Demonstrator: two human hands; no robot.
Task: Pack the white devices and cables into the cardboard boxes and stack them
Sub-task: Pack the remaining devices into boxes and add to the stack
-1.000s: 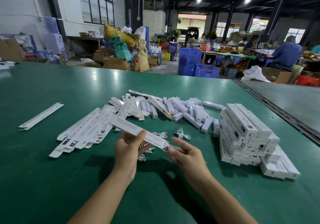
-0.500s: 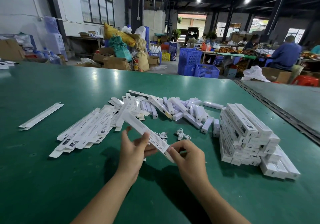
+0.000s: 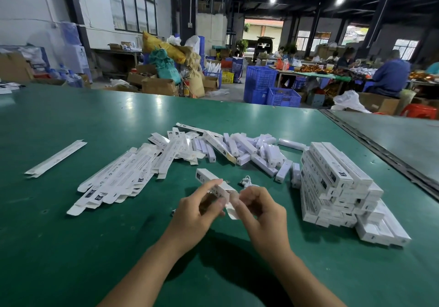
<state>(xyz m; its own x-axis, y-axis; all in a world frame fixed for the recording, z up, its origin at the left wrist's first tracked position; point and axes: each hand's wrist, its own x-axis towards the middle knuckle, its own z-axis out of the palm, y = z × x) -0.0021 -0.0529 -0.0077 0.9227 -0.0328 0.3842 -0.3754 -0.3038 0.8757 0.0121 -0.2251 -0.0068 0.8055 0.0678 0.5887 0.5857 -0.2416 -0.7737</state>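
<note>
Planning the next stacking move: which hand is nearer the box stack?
Right. The right hand is left of the stack, apart from it; the left hand lies farther left.

A slim white carton (image 3: 209, 183) was held tilted over the near middle of the desk (image 3: 95, 247), pinched between the left hand (image 3: 197, 214) and right hand (image 3: 263, 214), a flap loose at its near end. To its left lay a fan of flat cartons (image 3: 118, 178), with a single flat carton (image 3: 55, 158) apart at far left. Beyond lay a heap of white devices (image 3: 249, 150) and a coiled white cable (image 3: 245, 180), and packed cartons (image 3: 337, 183) stood stacked crosswise on the right.
</note>
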